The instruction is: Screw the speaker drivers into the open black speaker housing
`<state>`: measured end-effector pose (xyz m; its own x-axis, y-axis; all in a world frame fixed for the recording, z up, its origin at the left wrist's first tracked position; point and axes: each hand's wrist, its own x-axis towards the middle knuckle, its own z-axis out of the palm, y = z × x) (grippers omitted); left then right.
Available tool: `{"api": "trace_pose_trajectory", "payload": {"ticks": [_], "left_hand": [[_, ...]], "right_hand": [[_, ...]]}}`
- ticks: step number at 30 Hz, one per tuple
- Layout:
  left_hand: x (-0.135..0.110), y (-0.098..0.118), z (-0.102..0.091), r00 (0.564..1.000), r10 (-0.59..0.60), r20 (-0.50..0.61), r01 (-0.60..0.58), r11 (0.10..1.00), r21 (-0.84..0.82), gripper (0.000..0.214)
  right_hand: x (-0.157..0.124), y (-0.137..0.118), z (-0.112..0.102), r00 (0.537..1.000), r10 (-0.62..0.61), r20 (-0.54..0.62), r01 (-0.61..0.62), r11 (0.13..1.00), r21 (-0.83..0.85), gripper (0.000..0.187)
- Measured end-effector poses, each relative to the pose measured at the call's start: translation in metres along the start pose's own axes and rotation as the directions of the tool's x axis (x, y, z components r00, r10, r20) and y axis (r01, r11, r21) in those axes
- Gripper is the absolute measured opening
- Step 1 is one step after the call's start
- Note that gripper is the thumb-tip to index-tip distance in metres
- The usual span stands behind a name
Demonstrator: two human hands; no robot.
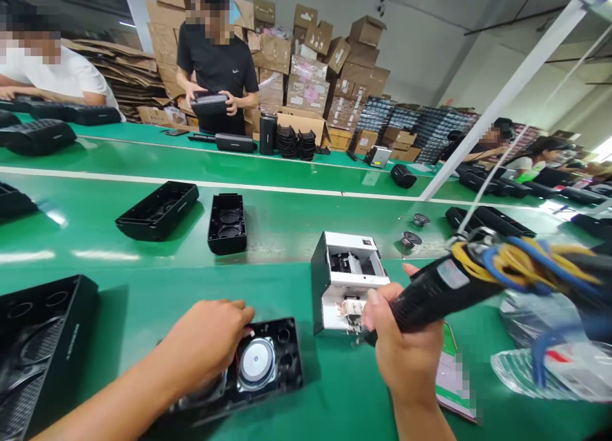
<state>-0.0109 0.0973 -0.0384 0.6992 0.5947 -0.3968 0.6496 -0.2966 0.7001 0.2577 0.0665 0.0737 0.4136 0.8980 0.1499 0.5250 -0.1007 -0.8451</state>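
Note:
My right hand (406,339) is wrapped around a black electric screwdriver (430,294), its tip pointing down and left, with blue and yellow cords at its upper end. Beneath my left hand (210,339) lies a black speaker panel (287,377), a round silver-white speaker driver (257,362) set in it. The left fingers are curled together at the panel's far side, and a small reddish bit shows by the fingertips; what they pinch is hidden. A second driver sits partly covered under that hand. Just beyond the screwdriver tip stands a white and black screw feeder (354,281).
Open black speaker housings (227,224) rest on the green conveyor, and a larger housing (48,352) is at left. Two loose drivers (412,239) lie beyond the feeder. Plastic bags (549,364) are at right. A person across the line (217,65) holds a black speaker.

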Motion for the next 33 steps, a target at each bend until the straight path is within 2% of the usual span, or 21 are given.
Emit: {"api": "trace_pose_trajectory", "payload": {"ticks": [2,5,7,9,11,14,18,22,27,33], "left_hand": [[-0.019,-0.006,0.012,0.994,-0.109,0.027,0.111,0.992,-0.063,0.035],[-0.045,0.003,0.039,0.976,-0.204,0.077,0.218,0.912,-0.347,0.04],[-0.056,0.016,0.059,0.961,-0.255,0.103,0.27,0.798,-0.539,0.055],[-0.062,0.029,0.077,0.942,-0.312,0.126,0.32,0.711,-0.626,0.065],[-0.065,0.037,0.09,0.921,-0.363,0.142,0.363,0.668,-0.649,0.065],[-0.067,0.038,0.103,0.915,-0.386,0.118,0.366,0.668,-0.648,0.062],[-0.068,0.031,0.109,0.929,-0.365,0.061,0.316,0.697,-0.644,0.061],[-0.068,0.031,0.104,0.936,-0.35,-0.03,0.235,0.689,-0.686,0.059],[-0.068,0.036,0.093,0.947,-0.318,0.043,0.256,0.669,-0.698,0.059],[-0.068,0.034,0.095,0.945,-0.313,0.093,0.288,0.664,-0.69,0.059]], "right_hand": [[-0.006,-0.006,0.002,0.99,0.138,0.024,-0.14,0.987,0.081,0.047],[-0.016,-0.024,0.007,0.959,0.278,0.047,-0.281,0.928,0.245,0.062],[-0.022,-0.038,0.013,0.965,0.256,0.052,-0.259,0.913,0.316,0.067],[-0.029,-0.048,0.021,0.978,0.203,0.055,-0.209,0.902,0.379,0.065],[-0.036,-0.051,0.03,0.985,0.162,0.067,-0.175,0.886,0.43,0.061],[-0.044,-0.044,0.047,0.986,0.105,0.129,-0.151,0.891,0.427,0.061],[-0.049,-0.028,0.064,0.981,0.091,0.171,-0.148,0.923,0.356,0.054],[-0.054,-0.016,0.067,0.966,0.116,0.229,-0.184,0.936,0.301,0.049],[-0.063,-0.007,0.062,0.961,0.11,0.255,-0.175,0.952,0.25,0.054],[-0.068,0.006,0.057,0.952,0.072,0.299,-0.127,0.978,0.167,0.053]]}}
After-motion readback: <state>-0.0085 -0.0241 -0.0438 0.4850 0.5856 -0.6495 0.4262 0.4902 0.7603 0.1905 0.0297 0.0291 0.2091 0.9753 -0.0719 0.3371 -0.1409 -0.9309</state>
